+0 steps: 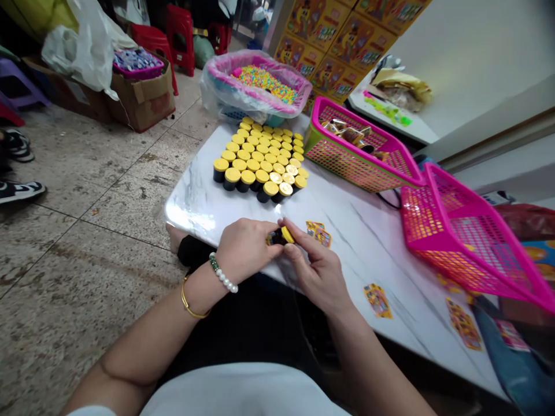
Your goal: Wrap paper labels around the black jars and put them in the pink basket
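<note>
Over the near edge of a white marbled table [347, 254], my two hands meet on one small black jar [276, 236] with a yellow lid [287, 234]. My left hand [245, 245] is closed around the jar's dark body, which lies tilted on its side. With thumb and fingers, my right hand [315, 266] grips the yellow lid. Part of the jar is hidden by my fingers. Just beyond my hands stand rows of several similar black jars with yellow lids [260, 156]. Orange printed cards [318, 233] lie right behind my right hand.
A pink and green basket [355, 162] holds wrapped pieces; another pink basket [425, 231] tilts at the right. More cards [378, 300] lie on the table. Behind the jars is a plastic-lined basket [217, 75] of colourful pellets. Printed cartons [338, 46] are stacked at the back.
</note>
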Demonstrator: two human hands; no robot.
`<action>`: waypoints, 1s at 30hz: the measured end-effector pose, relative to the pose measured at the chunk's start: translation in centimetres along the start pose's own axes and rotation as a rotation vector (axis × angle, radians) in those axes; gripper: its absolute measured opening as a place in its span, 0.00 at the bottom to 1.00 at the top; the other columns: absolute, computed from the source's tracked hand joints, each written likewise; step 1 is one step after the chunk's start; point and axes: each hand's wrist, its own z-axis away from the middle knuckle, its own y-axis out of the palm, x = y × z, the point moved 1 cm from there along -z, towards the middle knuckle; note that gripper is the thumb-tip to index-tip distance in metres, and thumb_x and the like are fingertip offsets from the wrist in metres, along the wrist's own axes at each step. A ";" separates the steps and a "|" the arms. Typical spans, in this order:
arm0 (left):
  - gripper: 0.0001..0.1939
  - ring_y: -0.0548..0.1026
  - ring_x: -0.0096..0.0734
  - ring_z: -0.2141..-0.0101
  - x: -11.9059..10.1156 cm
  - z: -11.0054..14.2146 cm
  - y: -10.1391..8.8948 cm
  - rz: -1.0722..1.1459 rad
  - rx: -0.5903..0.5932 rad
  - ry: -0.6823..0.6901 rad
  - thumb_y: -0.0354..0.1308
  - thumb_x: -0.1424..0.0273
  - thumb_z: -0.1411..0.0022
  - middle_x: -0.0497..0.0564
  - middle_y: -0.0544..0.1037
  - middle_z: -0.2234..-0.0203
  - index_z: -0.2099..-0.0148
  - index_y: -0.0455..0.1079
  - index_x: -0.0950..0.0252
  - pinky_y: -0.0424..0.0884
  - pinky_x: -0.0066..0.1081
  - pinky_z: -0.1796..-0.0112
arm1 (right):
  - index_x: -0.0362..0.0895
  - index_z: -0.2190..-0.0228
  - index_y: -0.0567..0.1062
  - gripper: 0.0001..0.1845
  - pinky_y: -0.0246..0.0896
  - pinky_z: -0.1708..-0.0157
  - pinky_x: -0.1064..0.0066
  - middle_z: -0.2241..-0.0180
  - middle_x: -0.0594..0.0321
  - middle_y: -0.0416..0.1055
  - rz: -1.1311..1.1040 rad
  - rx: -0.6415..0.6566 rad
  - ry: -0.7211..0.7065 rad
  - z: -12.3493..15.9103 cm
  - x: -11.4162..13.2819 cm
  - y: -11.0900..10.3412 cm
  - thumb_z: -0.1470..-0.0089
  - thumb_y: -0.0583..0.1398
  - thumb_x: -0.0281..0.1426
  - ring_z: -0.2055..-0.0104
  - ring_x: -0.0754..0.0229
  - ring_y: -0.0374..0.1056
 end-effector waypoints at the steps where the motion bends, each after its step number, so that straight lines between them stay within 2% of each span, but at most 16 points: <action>1: 0.13 0.77 0.41 0.69 0.0 0.0 0.0 -0.016 0.001 0.002 0.63 0.61 0.41 0.55 0.83 0.69 0.56 0.81 0.59 0.59 0.31 0.72 | 0.47 0.42 0.73 0.22 0.63 0.38 0.54 0.42 0.56 0.72 0.034 0.007 -0.026 0.1 0.1 0.1 0.36 0.57 0.36 0.40 0.51 0.69; 8: 0.13 0.77 0.42 0.69 -0.1 -0.1 0.1 -0.058 0.016 -0.004 0.61 0.58 0.39 0.56 0.82 0.72 0.60 0.82 0.60 0.57 0.32 0.74 | 0.47 0.46 0.76 0.19 0.71 0.44 0.57 0.47 0.57 0.76 0.220 -0.011 -0.145 -0.4 0.3 -0.2 0.37 0.58 0.32 0.47 0.52 0.75; 15: 0.15 0.78 0.42 0.67 -0.1 -0.1 -0.4 -0.086 0.091 0.009 0.61 0.59 0.38 0.56 0.82 0.70 0.56 0.81 0.63 0.66 0.32 0.71 | 0.45 0.47 0.77 0.19 0.75 0.48 0.65 0.50 0.56 0.78 0.385 -0.037 -0.331 -0.5 0.2 -0.6 0.39 0.60 0.27 0.51 0.54 0.78; 21: 0.12 0.80 0.43 0.68 -0.2 0.0 -0.1 -0.135 0.104 0.019 0.58 0.64 0.37 0.56 0.82 0.72 0.59 0.80 0.64 0.70 0.34 0.70 | 0.45 0.46 0.76 0.21 0.75 0.48 0.65 0.50 0.55 0.78 0.479 -0.100 -0.316 -0.1 1.0 0.5 0.41 0.62 0.25 0.51 0.53 0.78; 24: 0.11 0.80 0.44 0.69 -0.3 0.0 0.1 -0.163 0.104 0.014 0.59 0.65 0.37 0.56 0.81 0.73 0.60 0.80 0.64 0.70 0.33 0.71 | 0.45 0.42 0.73 0.26 0.75 0.47 0.67 0.47 0.54 0.76 0.581 -0.137 -0.382 0.5 1.0 0.9 0.42 0.62 0.22 0.49 0.52 0.77; 28: 0.09 0.81 0.45 0.68 -0.5 -0.2 0.0 -0.156 0.159 0.017 0.59 0.67 0.37 0.56 0.81 0.73 0.60 0.80 0.64 0.70 0.33 0.72 | 0.47 0.37 0.65 0.33 0.73 0.44 0.60 0.41 0.53 0.70 0.624 -0.099 -0.445 1.2 0.1 0.8 0.41 0.61 0.21 0.44 0.49 0.73; 30: 0.09 0.81 0.45 0.68 -0.7 -0.4 -0.2 -0.151 0.198 0.012 0.59 0.68 0.37 0.55 0.82 0.72 0.58 0.80 0.63 0.70 0.32 0.72 | 0.47 0.36 0.63 0.34 0.73 0.45 0.59 0.41 0.54 0.70 0.634 -0.103 -0.454 1.4 -0.3 0.8 0.41 0.61 0.21 0.44 0.49 0.73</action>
